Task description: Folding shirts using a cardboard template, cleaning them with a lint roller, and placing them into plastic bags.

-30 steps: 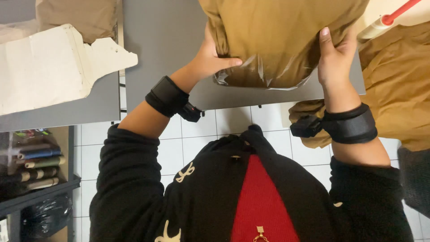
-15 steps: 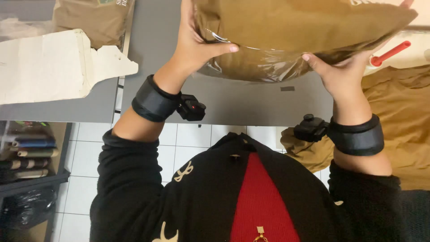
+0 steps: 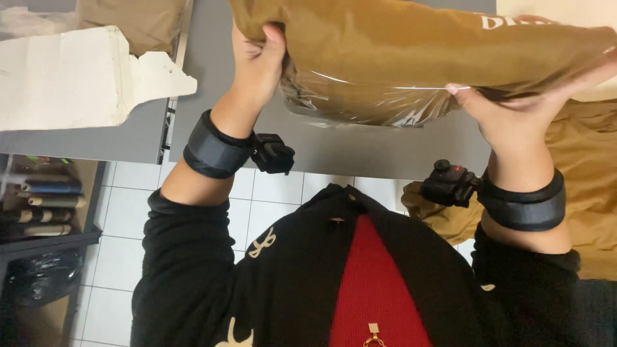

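Surface: grey counter (image 3: 360, 151), white tiled floor (image 3: 135, 212) below.
Item: mustard-brown folded garment in clear plastic bag (image 3: 411, 58), held above the counter, near its front edge.
Left hand (image 3: 257, 64): grips the bag's left end, fingers wrapped over the top edge, thumb below.
Right hand (image 3: 520, 109): supports the bag's right end from underneath, fingers closed on the plastic.
Wrists: black band with small camera on each.
Left of counter: torn white cardboard sheet (image 3: 71, 77).
Right: loose brown fabric (image 3: 588, 173) beside the right forearm.
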